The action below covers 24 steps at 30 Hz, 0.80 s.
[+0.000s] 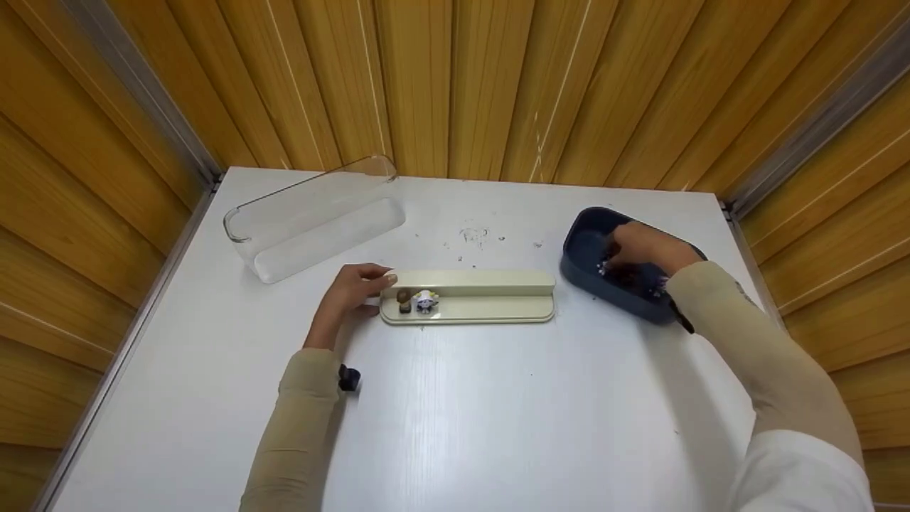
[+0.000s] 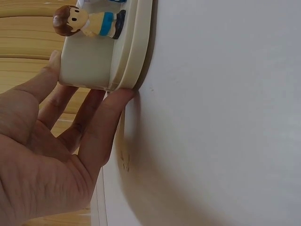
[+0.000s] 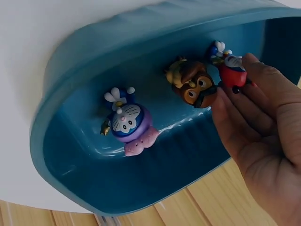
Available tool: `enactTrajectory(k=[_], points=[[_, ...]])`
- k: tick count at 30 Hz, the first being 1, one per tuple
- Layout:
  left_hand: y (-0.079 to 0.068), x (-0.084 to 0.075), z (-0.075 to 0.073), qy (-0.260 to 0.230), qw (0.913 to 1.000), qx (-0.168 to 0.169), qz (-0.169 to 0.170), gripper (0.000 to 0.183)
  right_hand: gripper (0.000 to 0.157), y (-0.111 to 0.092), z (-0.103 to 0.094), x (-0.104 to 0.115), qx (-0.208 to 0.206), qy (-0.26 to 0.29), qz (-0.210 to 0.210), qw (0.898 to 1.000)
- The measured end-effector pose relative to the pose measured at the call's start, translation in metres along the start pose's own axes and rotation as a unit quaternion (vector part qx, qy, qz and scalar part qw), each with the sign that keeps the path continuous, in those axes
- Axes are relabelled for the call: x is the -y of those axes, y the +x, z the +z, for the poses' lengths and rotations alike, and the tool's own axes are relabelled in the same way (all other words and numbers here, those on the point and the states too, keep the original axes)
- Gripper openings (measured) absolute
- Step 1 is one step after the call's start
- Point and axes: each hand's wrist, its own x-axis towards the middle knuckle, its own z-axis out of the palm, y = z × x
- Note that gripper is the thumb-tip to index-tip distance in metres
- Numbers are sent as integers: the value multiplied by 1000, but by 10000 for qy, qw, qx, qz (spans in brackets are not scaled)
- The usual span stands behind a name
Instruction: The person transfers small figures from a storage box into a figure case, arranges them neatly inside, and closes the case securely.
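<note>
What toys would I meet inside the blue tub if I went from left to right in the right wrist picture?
Blue-and-purple toy with whiskers → brown owl-like toy with big eyes → red-bodied toy.

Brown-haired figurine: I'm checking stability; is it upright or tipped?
Upright: the figurine stands with its feet on the cream holder, its head away from that surface.

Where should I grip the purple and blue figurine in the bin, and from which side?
The purple and blue figurine is probably best pinched across its round middle, from above, through the open top of the blue bin. It lies face up, apart from the owl figurine, so both sides look reachable. The pink part sticks out and seems a less sure hold.
</note>
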Motion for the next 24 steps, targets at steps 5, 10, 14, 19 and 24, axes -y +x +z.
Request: enactTrajectory(k=[5,10,14,19,24], points=[[1,0,2,-43,10000,0,-45,42,21,2,2,0,-52,131,-2,9999],[2,-4,4,44,10000,-42,-26,41,21,3,0,-6,61,332,68,9994],[2,-4,3,89,9999,0,-122,43,23,5,0,-9,186,385,144,9990],[0,0,-2,138,9999,-44,-63,43,21,11,0,-5,170,376,105,9991],[1,0,-1,182,9998,-85,-47,41,19,10,0,-4,205,375,98,9990]])
